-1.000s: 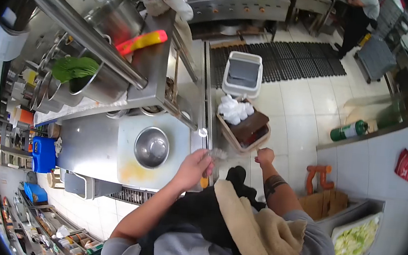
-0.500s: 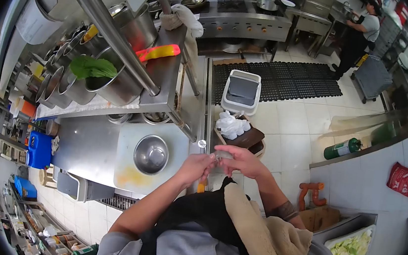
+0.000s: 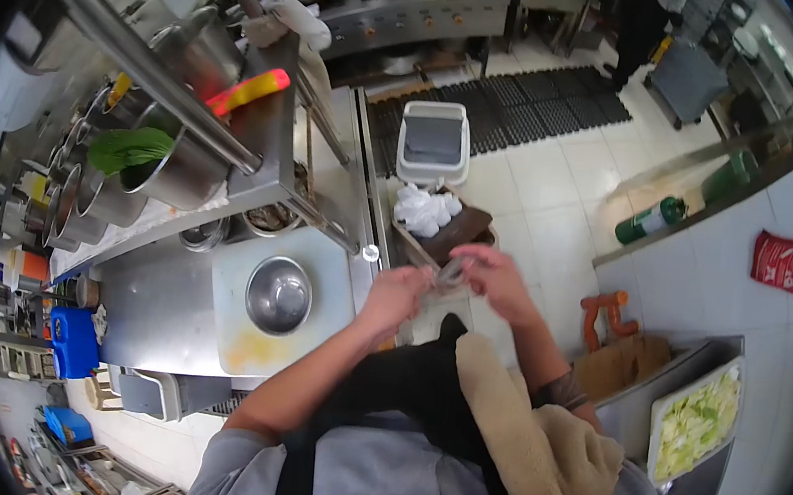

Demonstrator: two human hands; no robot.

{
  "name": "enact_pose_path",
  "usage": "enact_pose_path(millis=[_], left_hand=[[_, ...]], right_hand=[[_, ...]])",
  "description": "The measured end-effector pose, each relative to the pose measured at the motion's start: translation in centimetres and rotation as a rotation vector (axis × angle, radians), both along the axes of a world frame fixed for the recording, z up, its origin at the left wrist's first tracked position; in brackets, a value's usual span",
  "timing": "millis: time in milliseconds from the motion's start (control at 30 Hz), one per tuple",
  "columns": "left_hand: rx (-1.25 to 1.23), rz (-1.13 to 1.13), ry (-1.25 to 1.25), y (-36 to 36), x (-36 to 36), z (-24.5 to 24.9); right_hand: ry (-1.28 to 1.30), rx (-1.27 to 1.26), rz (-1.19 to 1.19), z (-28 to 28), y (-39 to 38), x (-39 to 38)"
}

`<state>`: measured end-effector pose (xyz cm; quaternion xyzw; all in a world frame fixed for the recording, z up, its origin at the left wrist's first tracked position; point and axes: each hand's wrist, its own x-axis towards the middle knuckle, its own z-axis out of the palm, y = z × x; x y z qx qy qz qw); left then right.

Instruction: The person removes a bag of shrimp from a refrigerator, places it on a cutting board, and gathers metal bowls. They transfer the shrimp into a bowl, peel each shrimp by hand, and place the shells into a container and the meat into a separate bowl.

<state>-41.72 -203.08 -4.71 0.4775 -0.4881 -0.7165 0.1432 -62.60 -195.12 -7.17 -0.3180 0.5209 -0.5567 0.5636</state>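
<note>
Two bent arms; left hand [image 3: 398,296], right hand [image 3: 495,279] in joint grip on grey object [image 3: 450,272].

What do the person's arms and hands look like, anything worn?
The left hand and right hand are bare, no gloves. Short grey sleeves leave the forearms uncovered. A dark tattoo band rings the right forearm. A tan towel drapes the right shoulder.

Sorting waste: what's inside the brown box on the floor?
The brown box holds crumpled white material at its far end; the left hand and right hand, pinching a small grey thing, hide its near end.
</note>
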Motion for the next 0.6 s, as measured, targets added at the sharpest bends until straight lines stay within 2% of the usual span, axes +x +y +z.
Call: enact_pose_path(millis=[33, 100, 133, 200, 233, 300, 333, 400, 433, 500, 567, 600], left_hand=[[0.023, -0.016, -0.021, -0.3, 0.4, -0.2], [-0.285, -0.121, -0.094, -1.0, 0.8, -0.8], [-0.265, -0.139, -0.106, -0.9, 0.2, -0.6], [-0.749, -0.373, -0.182, -0.7, -1.2, 0.9], [-0.744, -0.386, -0.179, -0.3, -2.3, 1.2], [-0.996, -0.644, -0.04, 1.1, -5.2, 1.2], [-0.992, -0.648, -0.038, 1.8, -6.8, 0.9], [-1.076, -1.033, -0.15, 3.1, -9.9, 0.4], [-1.07, -1.04, -0.143, 3.0, -11.5, -0.8], [-1.234, -1.27, -0.475, 1.4, -14.7, -5.6], [-1.255, -1.181, -0.767, -1.7, -16.7, -9.8], [-1.253, -1.18, -0.764, -2.5, -16.6, -9.7]], right_hand=[[0.061, 0.013, -0.086, -2.0, 0.6, -2.0], [-0.002, 0.088, -0.206, -3.5, 2.5, -5.7], [-0.028, 0.099, -0.234, -3.7, 3.7, -7.4], [-0.06, 0.144, -0.325, -3.2, 6.3, -9.6], [-0.101, 0.141, -0.377, -3.0, 7.3, -10.5], [-0.076, 0.131, -0.46, -3.3, 9.2, -11.6], [-0.049, 0.117, -0.534, -3.4, 9.9, -11.9], [-0.113, 0.119, -0.587, -3.9, 11.0, -12.5], [-0.176, 0.117, -0.635, -4.0, 11.6, -12.8], [-0.191, 0.133, -0.653, -4.1, 12.2, -12.7], [-0.208, 0.149, -0.665, -4.4, 12.8, -12.2], [-0.189, 0.153, -0.62, -4.6, 12.9, -12.1]])
